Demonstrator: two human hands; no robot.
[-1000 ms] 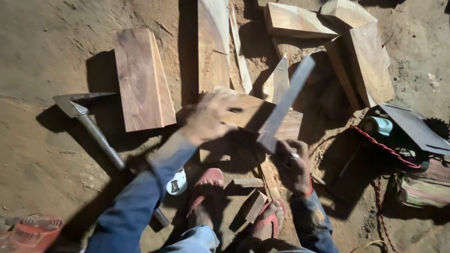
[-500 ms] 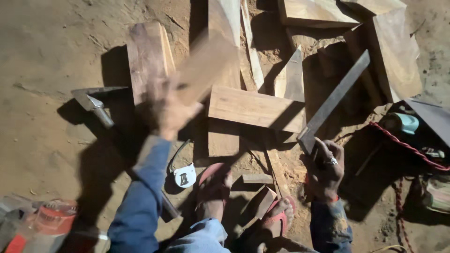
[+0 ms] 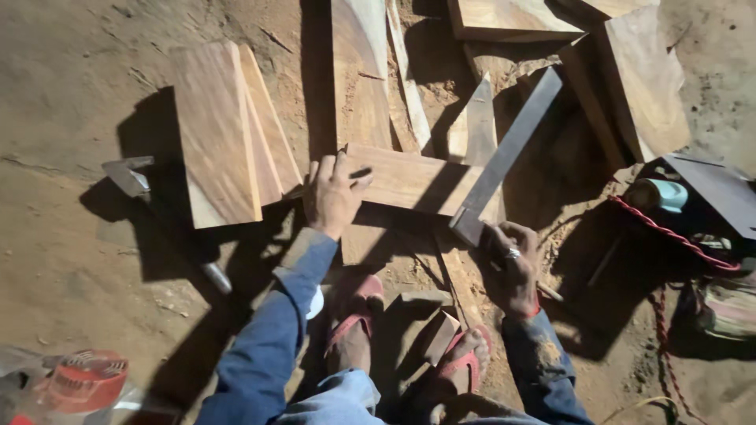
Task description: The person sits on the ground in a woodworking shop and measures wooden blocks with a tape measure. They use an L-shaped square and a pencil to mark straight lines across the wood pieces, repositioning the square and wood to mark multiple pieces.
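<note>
The left hand [image 3: 332, 195] lies flat and spread, fingers open, pressing on the near end of a horizontal wooden plank [image 3: 417, 181] that rests across other boards on the dirt ground [image 3: 71, 86]. The right hand [image 3: 512, 267] is clenched around the lower end of a long flat metal blade [image 3: 508, 153], which slants up and to the right, its lower part crossing the plank's right end. A ring shows on one finger of this hand. Just left of the left hand, two stacked wooden slabs [image 3: 224, 145] lie side by side, touching, and a tall upright-running board [image 3: 358, 79] passes under the plank. Further left, a hammer [image 3: 130, 177] lies in shadow on the ground. Below the hands, two feet in red sandals [image 3: 358, 323] stand among small wood offcuts [image 3: 437, 334]. To the right, more boards [image 3: 642, 83] lean together, and a red cord [image 3: 669, 232] runs beside a pale blue cylindrical object [image 3: 665, 195]. A red round object [image 3: 83, 378] sits at the lower left corner.
</note>
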